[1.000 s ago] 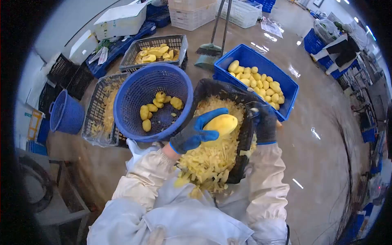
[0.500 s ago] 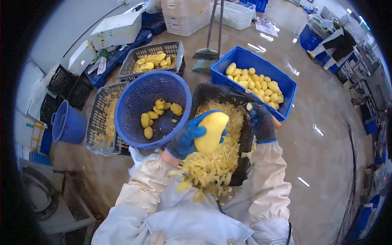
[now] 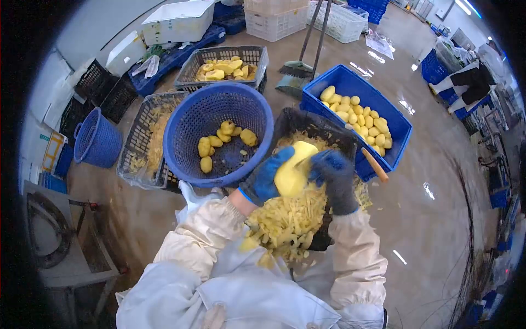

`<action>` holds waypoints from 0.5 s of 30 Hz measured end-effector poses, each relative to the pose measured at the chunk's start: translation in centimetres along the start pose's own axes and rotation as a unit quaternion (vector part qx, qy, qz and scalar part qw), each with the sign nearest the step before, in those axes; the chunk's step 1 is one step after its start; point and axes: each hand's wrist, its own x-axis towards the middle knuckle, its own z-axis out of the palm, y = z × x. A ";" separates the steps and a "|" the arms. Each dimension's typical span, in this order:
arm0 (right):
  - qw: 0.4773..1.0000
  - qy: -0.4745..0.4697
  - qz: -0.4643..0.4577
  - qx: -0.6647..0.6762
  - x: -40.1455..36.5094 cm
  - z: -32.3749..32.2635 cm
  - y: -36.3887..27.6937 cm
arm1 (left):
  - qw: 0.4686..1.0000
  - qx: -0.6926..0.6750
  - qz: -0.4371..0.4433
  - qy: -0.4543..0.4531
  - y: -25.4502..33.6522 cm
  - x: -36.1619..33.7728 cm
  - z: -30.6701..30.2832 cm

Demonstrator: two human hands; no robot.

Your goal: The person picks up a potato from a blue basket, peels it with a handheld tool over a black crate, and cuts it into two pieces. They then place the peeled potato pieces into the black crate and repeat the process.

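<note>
My left hand [image 3: 268,174], in a blue-palmed glove, is closed around a large yellow peeled potato [image 3: 291,178]. My right hand [image 3: 333,178], also gloved, is curled against the potato's right side, its fingers smeared by motion. Whatever it grips is hidden. Below both hands, a heap of pale peelings [image 3: 287,222] fills a black bin [image 3: 342,137]. To the left, several brownish-yellow potatoes [image 3: 215,141] lie in a round blue basket [image 3: 260,118]. A wooden handle [image 3: 375,165] sticks out beside the bin's right edge.
Smooth yellow potatoes [image 3: 361,119] fill part of a blue crate [image 3: 402,129] ahead right. Black crates hold cut yellow pieces [image 3: 227,69] and peelings [image 3: 156,137]. A broom and dustpan [image 3: 296,85] stand behind the bin. Another person [image 3: 468,82] is at far right.
My right hand has come left from the bin's right side onto the potato. My left hand still holds the potato. The whole view has shifted slightly.
</note>
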 end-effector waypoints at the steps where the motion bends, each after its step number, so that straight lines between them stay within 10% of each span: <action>1: 0.995 0.088 -0.045 -0.023 1.3 -2.0 0.4 | 0.999 -0.006 -0.033 0.020 -0.3 -0.4 -0.1; 4: 0.775 0.177 -0.382 -0.471 2.3 -4.7 -1.1 | 0.997 -0.015 -0.063 0.029 -0.4 -0.6 -0.1; 5: 0.934 0.186 -0.213 -0.219 2.1 -4.2 -1.2 | 0.997 -0.037 -0.044 0.050 -0.4 -0.2 -0.3; 6: 0.983 0.173 -0.019 0.058 1.9 -3.8 -1.2 | 0.997 -0.038 -0.042 0.049 -0.3 0.1 -0.6; 13: 0.972 0.150 -0.138 -0.112 1.8 -4.0 -1.0 | 0.996 -0.041 -0.066 -0.042 0.3 0.0 -0.1; 15: 0.949 0.174 0.006 0.262 1.5 -1.6 -0.8 | 0.977 -0.142 -0.095 -0.126 0.8 0.6 -0.2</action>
